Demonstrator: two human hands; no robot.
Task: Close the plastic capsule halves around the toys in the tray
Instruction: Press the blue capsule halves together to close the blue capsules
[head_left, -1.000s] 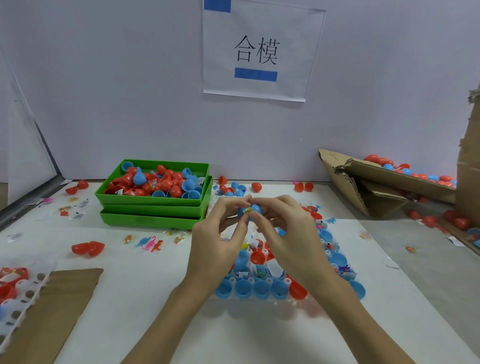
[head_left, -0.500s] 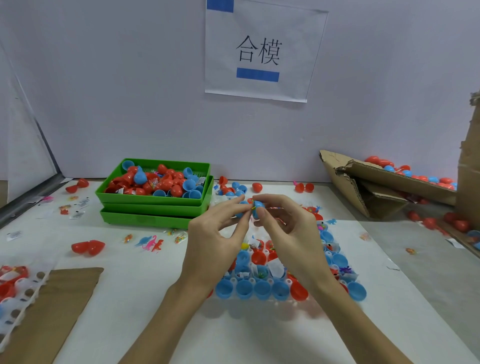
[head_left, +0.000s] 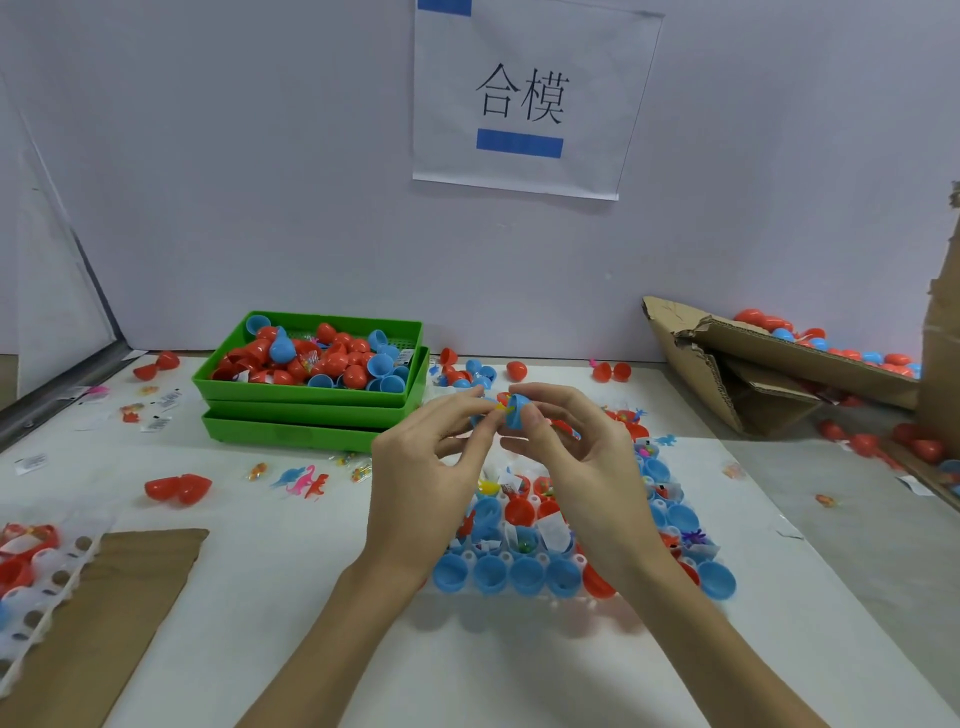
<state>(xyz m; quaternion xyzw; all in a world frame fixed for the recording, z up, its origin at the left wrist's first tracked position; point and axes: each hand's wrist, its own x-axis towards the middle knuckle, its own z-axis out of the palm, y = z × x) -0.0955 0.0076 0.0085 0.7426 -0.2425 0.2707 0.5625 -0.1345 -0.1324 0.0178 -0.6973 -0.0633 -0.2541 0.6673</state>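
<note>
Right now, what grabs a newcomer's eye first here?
Two bare hands, left hand and right hand, pinching a small blue plastic capsule half with a toy in it, above the white grid tray of blue and red capsule cups. Behind-left, stacked green plastic trays are heaped with capsule halves.

two bare forearms, left hand (head_left: 415, 483) and right hand (head_left: 587, 467) ungloved, no sleeves visible.

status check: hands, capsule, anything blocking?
Left hand and right hand both pinch a blue capsule above the tray. Halves not shut; yellow toy bit pokes from the opening. Nothing blocking.
</note>
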